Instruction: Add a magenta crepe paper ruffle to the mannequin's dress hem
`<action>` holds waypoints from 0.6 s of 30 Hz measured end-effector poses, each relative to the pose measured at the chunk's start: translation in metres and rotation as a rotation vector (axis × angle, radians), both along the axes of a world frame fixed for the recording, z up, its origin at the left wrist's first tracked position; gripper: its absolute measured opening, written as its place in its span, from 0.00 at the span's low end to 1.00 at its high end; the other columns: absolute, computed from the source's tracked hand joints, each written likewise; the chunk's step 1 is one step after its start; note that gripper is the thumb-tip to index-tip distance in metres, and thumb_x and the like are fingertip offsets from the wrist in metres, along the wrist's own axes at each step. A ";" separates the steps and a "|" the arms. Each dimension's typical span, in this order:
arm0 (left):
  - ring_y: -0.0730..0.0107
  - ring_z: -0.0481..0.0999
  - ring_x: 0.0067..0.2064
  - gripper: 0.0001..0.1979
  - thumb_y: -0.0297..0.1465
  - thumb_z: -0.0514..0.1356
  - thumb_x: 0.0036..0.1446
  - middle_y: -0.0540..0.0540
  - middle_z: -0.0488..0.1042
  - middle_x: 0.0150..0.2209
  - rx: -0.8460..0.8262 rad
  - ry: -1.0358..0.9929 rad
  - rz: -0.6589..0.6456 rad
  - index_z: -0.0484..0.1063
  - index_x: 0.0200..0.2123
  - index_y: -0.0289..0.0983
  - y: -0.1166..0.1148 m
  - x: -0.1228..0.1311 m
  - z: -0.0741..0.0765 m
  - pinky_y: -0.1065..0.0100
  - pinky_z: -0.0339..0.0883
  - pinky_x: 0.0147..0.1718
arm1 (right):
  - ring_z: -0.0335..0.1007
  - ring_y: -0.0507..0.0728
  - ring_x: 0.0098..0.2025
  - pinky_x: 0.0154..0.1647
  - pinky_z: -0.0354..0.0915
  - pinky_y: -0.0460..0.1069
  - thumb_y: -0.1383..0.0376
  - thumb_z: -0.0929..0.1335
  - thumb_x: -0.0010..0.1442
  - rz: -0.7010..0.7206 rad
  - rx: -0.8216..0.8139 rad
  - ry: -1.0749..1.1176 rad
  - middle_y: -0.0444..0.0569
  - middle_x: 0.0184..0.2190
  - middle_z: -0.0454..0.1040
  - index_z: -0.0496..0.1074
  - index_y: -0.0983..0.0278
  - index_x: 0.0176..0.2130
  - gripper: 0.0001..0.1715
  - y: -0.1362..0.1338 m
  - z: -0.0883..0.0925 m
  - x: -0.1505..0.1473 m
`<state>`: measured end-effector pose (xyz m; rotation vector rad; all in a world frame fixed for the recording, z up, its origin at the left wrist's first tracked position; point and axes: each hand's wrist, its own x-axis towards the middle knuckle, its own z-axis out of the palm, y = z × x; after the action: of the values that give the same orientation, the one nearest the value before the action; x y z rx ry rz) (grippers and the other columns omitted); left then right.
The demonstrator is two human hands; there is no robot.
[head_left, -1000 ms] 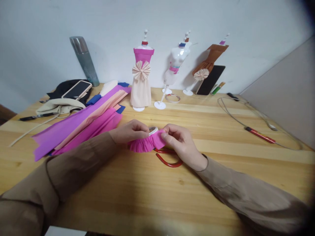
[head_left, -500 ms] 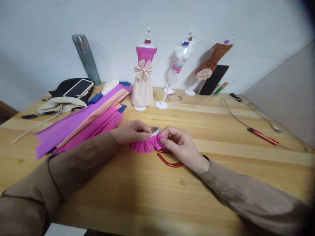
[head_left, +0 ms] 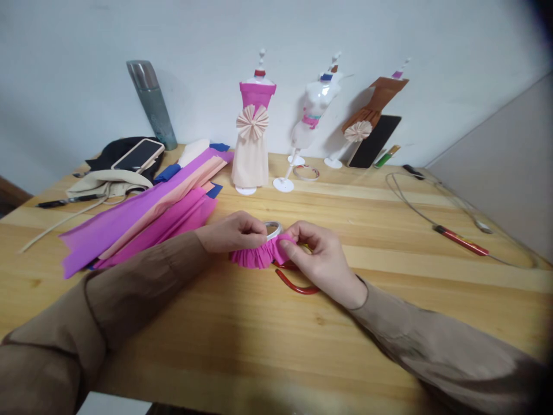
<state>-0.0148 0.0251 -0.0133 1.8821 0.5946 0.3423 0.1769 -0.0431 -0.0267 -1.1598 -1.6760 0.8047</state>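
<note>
A strip of gathered pink crepe paper [head_left: 253, 256] hangs in ruffles between my hands, low over the table. My left hand [head_left: 235, 231] is closed in a pinch at its upper edge. At the right end of the strip, my right hand [head_left: 317, 253] grips the paper between thumb and fingers. A roll of white tape [head_left: 273, 229] stands just behind the paper, between the two hands; whether the paper is stuck to it I cannot tell. Below my right hand lie the red handles of scissors [head_left: 296, 283], partly covered by the hand and the paper.
Pink, purple and peach crepe paper [head_left: 142, 216] is piled at left, near a phone [head_left: 137, 155] and a bottle [head_left: 153, 106]. Small mannequins, one in a pink-and-cream dress [head_left: 250, 155], stand along the wall. Another tape roll [head_left: 306, 173] and a red corded tool [head_left: 461, 240] lie farther right.
Both hands keep their hold on the pink paper and have shifted only very slightly. The tape roll's ring shows a little more between them.
</note>
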 end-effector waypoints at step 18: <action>0.78 0.53 0.23 0.18 0.37 0.55 0.56 0.55 0.51 0.20 0.081 -0.001 -0.010 0.55 0.19 0.36 0.001 0.001 -0.003 0.72 0.47 0.22 | 0.60 0.49 0.21 0.23 0.60 0.47 0.62 0.68 0.54 0.096 -0.148 0.128 0.42 0.19 0.67 0.69 0.64 0.26 0.09 0.001 0.001 0.000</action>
<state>-0.0140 0.0265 -0.0161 1.9618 0.5782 0.3654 0.1766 -0.0419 -0.0255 -1.1095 -1.5969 1.0556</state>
